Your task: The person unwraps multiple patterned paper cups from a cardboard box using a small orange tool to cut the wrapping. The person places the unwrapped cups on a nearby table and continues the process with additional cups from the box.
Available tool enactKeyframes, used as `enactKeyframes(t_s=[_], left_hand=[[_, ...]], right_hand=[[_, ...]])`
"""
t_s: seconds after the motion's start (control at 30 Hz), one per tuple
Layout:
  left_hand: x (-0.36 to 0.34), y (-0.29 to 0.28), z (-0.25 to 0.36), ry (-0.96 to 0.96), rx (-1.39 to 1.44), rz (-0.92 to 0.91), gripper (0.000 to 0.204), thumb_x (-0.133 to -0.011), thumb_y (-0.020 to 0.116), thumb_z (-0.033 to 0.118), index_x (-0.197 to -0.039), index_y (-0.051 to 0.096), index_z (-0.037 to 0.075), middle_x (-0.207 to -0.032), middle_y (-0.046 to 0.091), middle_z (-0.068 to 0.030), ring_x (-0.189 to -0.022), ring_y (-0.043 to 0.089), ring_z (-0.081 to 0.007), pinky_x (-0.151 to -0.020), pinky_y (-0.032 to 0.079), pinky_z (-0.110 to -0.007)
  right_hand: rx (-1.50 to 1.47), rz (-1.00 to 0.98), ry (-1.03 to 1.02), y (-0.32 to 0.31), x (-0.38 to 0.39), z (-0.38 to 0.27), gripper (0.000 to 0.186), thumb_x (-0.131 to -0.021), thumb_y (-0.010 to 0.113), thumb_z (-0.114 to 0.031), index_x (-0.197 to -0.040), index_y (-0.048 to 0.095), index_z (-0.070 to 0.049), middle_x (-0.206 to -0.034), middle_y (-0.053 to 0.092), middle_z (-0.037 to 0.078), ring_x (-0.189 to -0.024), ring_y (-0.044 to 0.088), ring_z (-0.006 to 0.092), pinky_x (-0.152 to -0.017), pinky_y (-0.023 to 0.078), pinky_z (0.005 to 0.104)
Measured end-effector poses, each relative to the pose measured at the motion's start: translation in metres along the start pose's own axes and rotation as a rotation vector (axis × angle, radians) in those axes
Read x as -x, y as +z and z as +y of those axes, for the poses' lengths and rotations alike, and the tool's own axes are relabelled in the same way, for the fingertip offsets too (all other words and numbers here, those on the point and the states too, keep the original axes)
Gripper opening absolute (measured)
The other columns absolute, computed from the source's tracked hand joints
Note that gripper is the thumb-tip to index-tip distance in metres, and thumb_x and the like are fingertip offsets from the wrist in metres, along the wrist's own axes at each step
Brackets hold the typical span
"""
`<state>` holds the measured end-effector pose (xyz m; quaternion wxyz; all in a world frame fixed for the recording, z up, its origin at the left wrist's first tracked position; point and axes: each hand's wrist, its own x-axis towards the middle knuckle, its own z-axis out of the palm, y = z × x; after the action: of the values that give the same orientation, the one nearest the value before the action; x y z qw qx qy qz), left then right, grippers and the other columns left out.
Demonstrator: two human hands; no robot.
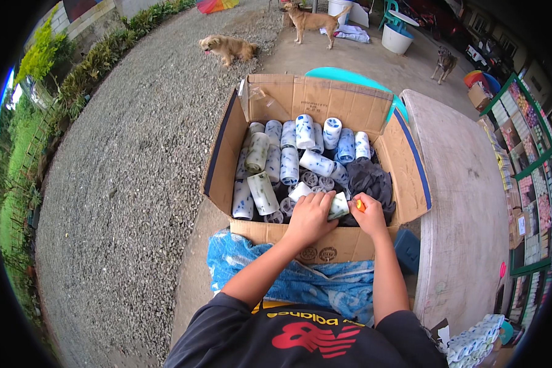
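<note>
My left hand [313,216] is closed round a white pillar candle [339,207] with green patches, lying tilted over the near edge of an open cardboard box [405,159]. At the candle's right end, my right hand [371,216] grips a small orange-handled tool [360,205]; its tip is too small to make out. Several white candles with blue flecks [289,165] stand and lie inside the box. Two greenish ones, including a tilted candle [262,193], rest on the left. Grey, round-ended cylinders [310,178] show lower down, and crumpled black plastic [371,181] fills the right part.
A blue patterned towel [276,267] lies between me and the box. To the right runs a worn whitish tabletop [463,196], with stocked green shelves [514,178] beyond. Gravel [129,184] stretches left. Farther off are a sitting dog [230,48], two more dogs and a white tub [397,42].
</note>
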<state>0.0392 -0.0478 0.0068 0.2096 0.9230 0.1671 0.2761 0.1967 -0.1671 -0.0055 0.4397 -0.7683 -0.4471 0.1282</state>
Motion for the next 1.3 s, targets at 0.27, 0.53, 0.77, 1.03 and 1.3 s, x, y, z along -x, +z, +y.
enactKeyframes(t_s=[0.27, 0.53, 0.77, 1.03, 1.3], left_hand=[[0.0, 0.001, 0.0, 0.003, -0.004, 0.02, 0.064, -0.061, 0.077, 0.025, -0.118, 0.054, 0.006, -0.095, 0.06, -0.0079, -0.086, 0.06, -0.026, -0.074, 0.046, -0.038], [0.0, 0.002, -0.001, -0.013, -0.013, -0.01, 0.064, -0.062, 0.077, 0.026, -0.118, 0.054, 0.006, -0.095, 0.06, -0.0085, -0.088, 0.06, -0.0266, -0.075, 0.046, -0.039], [0.0, 0.003, -0.001, -0.004, -0.003, -0.023, 0.064, -0.062, 0.077, 0.025, -0.118, 0.054, 0.006, -0.095, 0.06, -0.0091, -0.088, 0.06, -0.0276, -0.076, 0.046, -0.04], [0.0, 0.004, -0.003, -0.011, 0.007, -0.048, 0.063, -0.064, 0.076, 0.026, -0.119, 0.055, 0.006, -0.097, 0.061, -0.0101, -0.091, 0.059, -0.0275, -0.079, 0.046, -0.039], [0.003, 0.005, -0.005, 0.0, 0.005, -0.024, 0.063, -0.063, 0.076, 0.026, -0.119, 0.054, 0.005, -0.094, 0.06, -0.0091, -0.087, 0.059, -0.0268, -0.076, 0.046, -0.039]], right_hand=[[-0.123, -0.044, -0.005, -0.002, 0.0, 0.015, 0.016, -0.081, 0.069, -0.006, -0.093, 0.062, 0.003, -0.086, 0.067, 0.012, -0.078, 0.064, 0.0155, -0.071, 0.05, 0.029], [-0.082, -0.025, -0.003, 0.001, 0.002, 0.014, 0.018, -0.081, 0.069, -0.009, -0.093, 0.062, 0.003, -0.086, 0.067, 0.014, -0.076, 0.066, 0.0232, -0.07, 0.05, 0.0314], [0.03, -0.006, -0.008, 0.001, 0.003, -0.002, 0.018, -0.081, 0.068, -0.011, -0.092, 0.061, 0.002, -0.088, 0.065, 0.017, -0.08, 0.065, 0.0304, -0.071, 0.05, 0.035], [0.077, -0.006, -0.065, 0.002, 0.003, -0.003, 0.014, -0.082, 0.063, -0.008, -0.093, 0.059, 0.0, -0.089, 0.065, 0.018, -0.082, 0.064, 0.0353, -0.071, 0.05, 0.0375], [0.106, 0.002, -0.044, 0.003, 0.005, -0.003, 0.014, -0.083, 0.064, -0.01, -0.092, 0.059, 0.0, -0.088, 0.065, 0.018, -0.082, 0.063, 0.0372, -0.07, 0.05, 0.0396]])
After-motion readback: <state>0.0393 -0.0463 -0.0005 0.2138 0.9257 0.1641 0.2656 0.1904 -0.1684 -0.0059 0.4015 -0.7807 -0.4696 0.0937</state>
